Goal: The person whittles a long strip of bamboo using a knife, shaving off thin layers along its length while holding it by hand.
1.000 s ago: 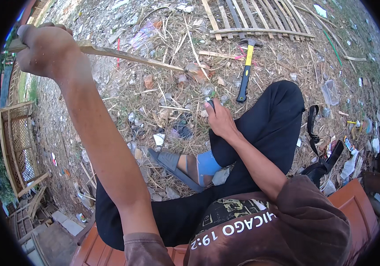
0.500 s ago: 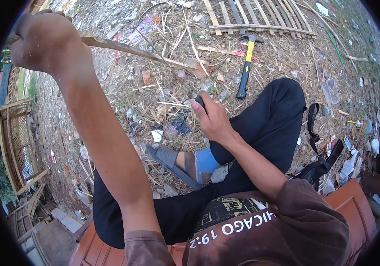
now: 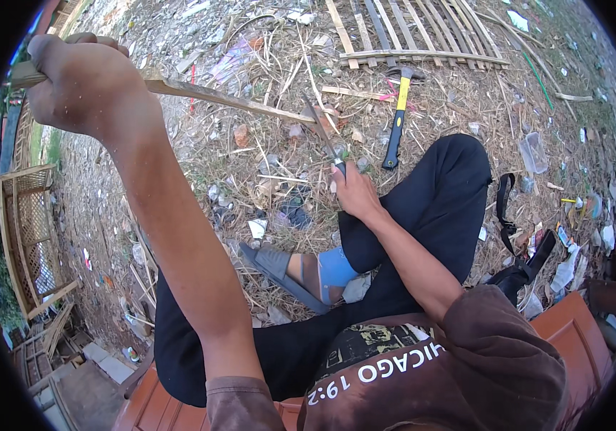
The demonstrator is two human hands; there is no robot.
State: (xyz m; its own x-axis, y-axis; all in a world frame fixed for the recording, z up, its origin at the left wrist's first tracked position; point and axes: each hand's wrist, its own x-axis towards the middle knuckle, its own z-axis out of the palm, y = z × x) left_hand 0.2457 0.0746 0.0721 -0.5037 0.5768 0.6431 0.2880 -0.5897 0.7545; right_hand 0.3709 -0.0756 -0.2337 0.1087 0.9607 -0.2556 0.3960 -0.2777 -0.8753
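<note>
My left hand (image 3: 89, 82), raised at the upper left, is closed around a long split wooden strip (image 3: 229, 102). That strip slants down to the right, its far end close to the ground litter. In front of my bent knee, my right hand (image 3: 358, 192) grips the dark handle of a knife (image 3: 324, 135). Its thin blade points up and slightly left, crossing the strip's tip in the picture; whether they touch I cannot tell. Beyond my right hand, a claw hammer (image 3: 398, 122) with a yellow and black handle lies on the ground.
A slatted wooden panel (image 3: 423, 54) lies at the far side. Lattice frames (image 3: 31, 230) stand at the left. Straw, stones and scraps cover the ground. A clear plastic tub (image 3: 533, 153) and black strap (image 3: 507, 208) lie right. I sit on a reddish-brown panelled surface (image 3: 574, 330).
The knife blade has swung from pointing up-left to more upright, and my right hand has shifted slightly right and down. My left hand and the strip have dropped a little.
</note>
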